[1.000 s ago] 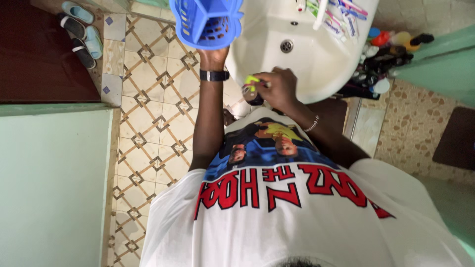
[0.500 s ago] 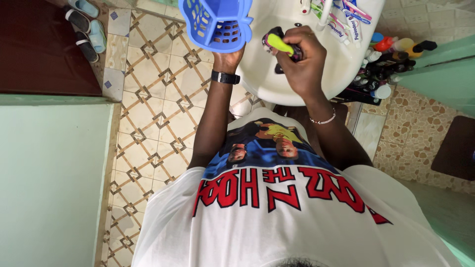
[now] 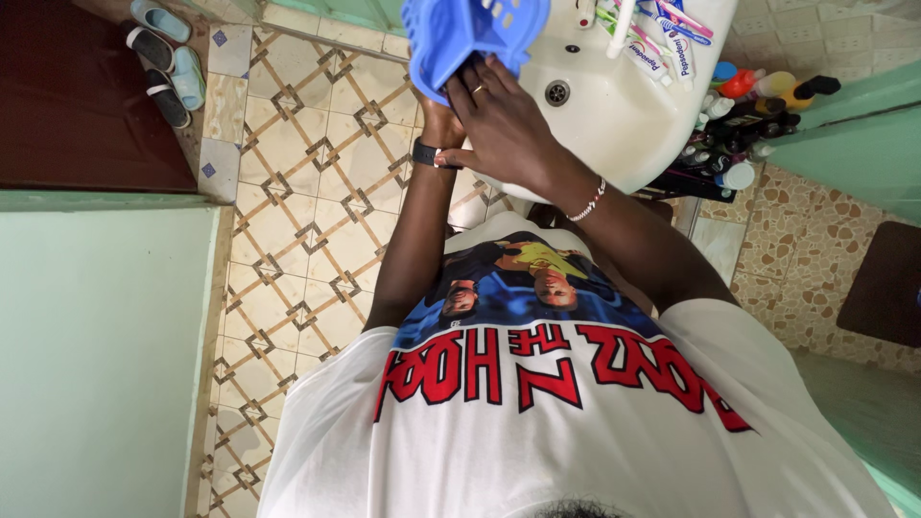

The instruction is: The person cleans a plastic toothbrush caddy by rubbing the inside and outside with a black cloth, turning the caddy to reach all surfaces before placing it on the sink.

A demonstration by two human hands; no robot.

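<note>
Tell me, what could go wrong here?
The blue basket is held up over the sink by the left hand, with the right hand reaching inside; a slack grip could tip it. Tubes crowd the sink edge and bottles stand close by, so a stray elbow might knock them off.

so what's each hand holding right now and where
The left hand holds the blue plastic basket from underneath, at its lower end. The right hand has its fingers inside the basket; whether it grips anything there cannot be told.

Sandals [image 3: 163, 59] on tiled floor [image 3: 297, 230]
</note>
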